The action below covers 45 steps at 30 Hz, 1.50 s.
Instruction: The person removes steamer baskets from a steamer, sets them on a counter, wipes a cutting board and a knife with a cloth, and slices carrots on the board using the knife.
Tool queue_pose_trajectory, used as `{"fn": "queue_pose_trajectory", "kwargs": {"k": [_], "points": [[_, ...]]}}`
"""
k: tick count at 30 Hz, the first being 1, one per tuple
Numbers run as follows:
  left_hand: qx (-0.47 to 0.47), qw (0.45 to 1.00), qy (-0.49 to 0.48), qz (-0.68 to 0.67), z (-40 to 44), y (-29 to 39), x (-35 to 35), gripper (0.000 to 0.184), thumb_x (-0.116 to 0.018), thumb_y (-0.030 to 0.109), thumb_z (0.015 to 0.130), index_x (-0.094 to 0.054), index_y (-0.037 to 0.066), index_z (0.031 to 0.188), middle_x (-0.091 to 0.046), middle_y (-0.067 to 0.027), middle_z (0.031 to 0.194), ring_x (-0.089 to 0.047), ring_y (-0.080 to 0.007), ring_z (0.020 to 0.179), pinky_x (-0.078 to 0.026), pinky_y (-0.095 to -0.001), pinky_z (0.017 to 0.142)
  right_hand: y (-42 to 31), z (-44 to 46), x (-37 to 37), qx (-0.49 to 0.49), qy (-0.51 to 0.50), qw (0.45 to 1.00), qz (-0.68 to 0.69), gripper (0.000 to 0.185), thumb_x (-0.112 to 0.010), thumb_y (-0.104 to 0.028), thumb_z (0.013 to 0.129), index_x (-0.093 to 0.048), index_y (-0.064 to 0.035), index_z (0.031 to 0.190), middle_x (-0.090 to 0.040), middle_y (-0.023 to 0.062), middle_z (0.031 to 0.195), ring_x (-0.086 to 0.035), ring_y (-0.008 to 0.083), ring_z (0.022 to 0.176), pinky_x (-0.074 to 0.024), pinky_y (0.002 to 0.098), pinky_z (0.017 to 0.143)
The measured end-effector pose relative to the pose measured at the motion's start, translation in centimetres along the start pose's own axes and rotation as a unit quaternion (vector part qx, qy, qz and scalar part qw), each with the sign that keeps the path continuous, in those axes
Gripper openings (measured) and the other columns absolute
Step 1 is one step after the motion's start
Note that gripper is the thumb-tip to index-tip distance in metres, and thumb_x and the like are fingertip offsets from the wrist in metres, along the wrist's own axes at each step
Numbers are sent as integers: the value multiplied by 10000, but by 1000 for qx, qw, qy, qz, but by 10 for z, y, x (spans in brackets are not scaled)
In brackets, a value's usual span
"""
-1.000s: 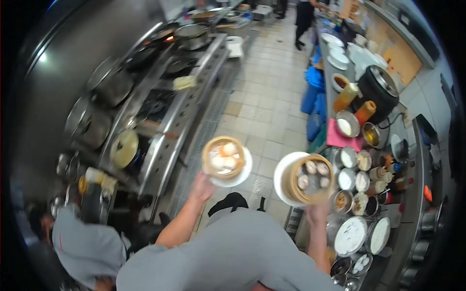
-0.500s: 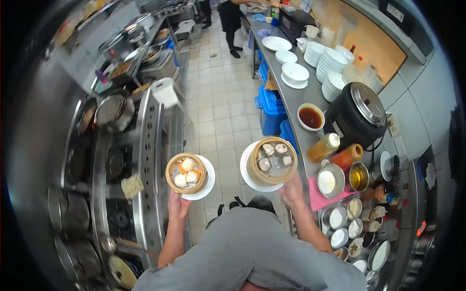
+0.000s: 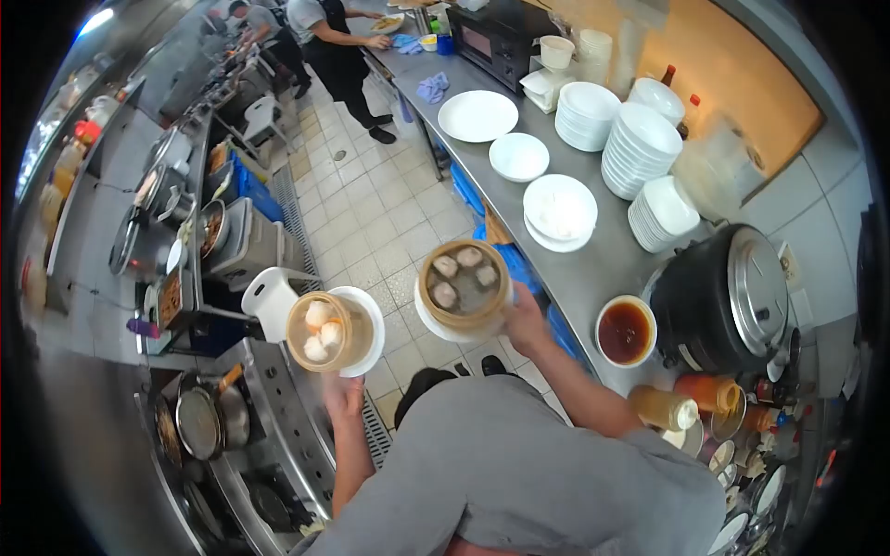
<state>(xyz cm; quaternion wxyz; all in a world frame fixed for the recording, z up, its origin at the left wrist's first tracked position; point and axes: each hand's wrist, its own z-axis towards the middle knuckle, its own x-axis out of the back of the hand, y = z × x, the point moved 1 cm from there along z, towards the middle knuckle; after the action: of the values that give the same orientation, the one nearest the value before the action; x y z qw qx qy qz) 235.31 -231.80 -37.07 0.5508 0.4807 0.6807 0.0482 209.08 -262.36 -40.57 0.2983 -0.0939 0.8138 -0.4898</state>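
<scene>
On my left, a bamboo steamer (image 3: pixel 356 335) with white buns (image 3: pixel 330 334) and a bit of orange stands on a white plate (image 3: pixel 375 345). My left hand (image 3: pixel 345 398) grips that plate from below, fingers mostly hidden under it. Further right, a darker bamboo steamer (image 3: pixel 471 323) carries several greyish dumplings (image 3: pixel 444 296) and rests on another white plate (image 3: pixel 429 321). The right edge of this second plate is held by my right hand (image 3: pixel 525 324), whose fingertips are hidden. Both steamers are uncovered and held over the floor.
Along the right runs a steel counter (image 3: pixel 579 278) with a bowl of brown sauce (image 3: pixel 625 332), a black soup warmer (image 3: pixel 718 301), stacked bowls (image 3: pixel 642 148) and a large white plate (image 3: pixel 478 116). Stove pans (image 3: pixel 199 422) and a white stool (image 3: pixel 271 304) are left. A co-worker (image 3: pixel 338 56) stands ahead.
I have moved forward along the aisle, and the view has turned. The counter dishes and the co-worker appear nearer. Both hands still hold their plates with the steamers.
</scene>
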Motion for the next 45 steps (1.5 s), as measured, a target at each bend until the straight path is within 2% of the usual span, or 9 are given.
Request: {"fn": "queue_pose_trajectory", "kwargs": {"k": [3, 4, 7, 16, 23, 24, 31, 36, 45], "points": [[-32, 996, -64, 44, 87, 17, -23, 548, -591, 211, 1054, -411, 89, 1557, -558, -137, 1493, -559, -315, 1356, -489, -526, 1123, -13, 107, -46, 30, -21, 999, 3, 482, -623, -72, 1009, -428, -68, 1450, -619, 132, 1282, -696, 257, 1086, -639, 404, 834], [-146, 882, -58, 444, 113, 26, -32, 559, -541, 233, 1077, -363, 98, 1590, -495, -137, 1545, -536, -315, 1375, -460, -533, 1136, -32, 132, -67, 16, -23, 1000, -2, 490, -619, -66, 1008, -424, -74, 1457, -618, 135, 1289, -700, 262, 1083, -646, 410, 824], [-34, 987, -96, 122, 202, 50, -68, 606, -570, 210, 1056, -337, 112, 1606, -441, -122, 1590, -502, -307, 1410, -427, -524, 1158, -51, 216, -120, 16, -15, 999, 25, 511, -587, -33, 994, -404, -67, 1470, -616, 153, 1299, -708, 280, 1083, -666, 435, 794], [60, 966, -192, 165, 540, 97, -180, 557, -540, 255, 1077, -369, 150, 1596, -463, -85, 1587, -478, -296, 1439, -429, -551, 1149, -86, 442, -209, 36, 84, 993, 72, 557, -573, -60, 1001, -336, -5, 1502, -610, 189, 1313, -729, 286, 1063, -681, 479, 773], [103, 941, -274, 168, 793, 48, -333, 514, -601, 215, 1036, -466, 68, 1510, -547, -113, 1511, -556, -289, 1366, -502, -540, 1083, -117, 627, -247, 75, 156, 974, 148, 548, -567, -27, 962, -352, -5, 1465, -614, 211, 1279, -727, 306, 1058, -684, 469, 746], [111, 943, -275, 151, 824, 37, -348, 512, -600, 203, 1032, -468, 76, 1510, -547, -113, 1510, -556, -296, 1365, -502, -538, 1084, -93, 667, -228, 93, 183, 978, -38, 508, -537, 3, 966, -371, -27, 1445, -622, 204, 1251, -721, 330, 1071, -686, 472, 743], [168, 923, -290, 190, 977, -5, -478, 539, -586, 230, 1051, -418, 133, 1554, -495, -119, 1557, -509, -329, 1408, -450, -547, 1159, -152, 814, -275, 62, 209, 968, 123, 546, -503, 41, 927, -351, -39, 1445, -538, 219, 1359, -701, 369, 1098, -686, 509, 756], [211, 919, -276, 187, 1119, -43, -539, 655, -427, -75, 943, -364, 130, 1562, -470, -161, 1546, -547, -394, 1365, -524, -611, 1076, -147, 931, -289, 39, 231, 961, 148, 596, -568, 18, 935, -340, -65, 1480, -569, 206, 1317, -707, 352, 1081, -687, 475, 733], [319, 887, -270, 199, 1306, -96, -611, 687, -386, -94, 910, -369, 128, 1561, -445, -188, 1551, -501, -425, 1400, -485, -675, 1087, -193, 1054, -356, 35, 407, 898, 161, 568, -546, 75, 937, -395, -48, 1471, -590, 194, 1329, -704, 338, 1109, -667, 472, 861]]}}
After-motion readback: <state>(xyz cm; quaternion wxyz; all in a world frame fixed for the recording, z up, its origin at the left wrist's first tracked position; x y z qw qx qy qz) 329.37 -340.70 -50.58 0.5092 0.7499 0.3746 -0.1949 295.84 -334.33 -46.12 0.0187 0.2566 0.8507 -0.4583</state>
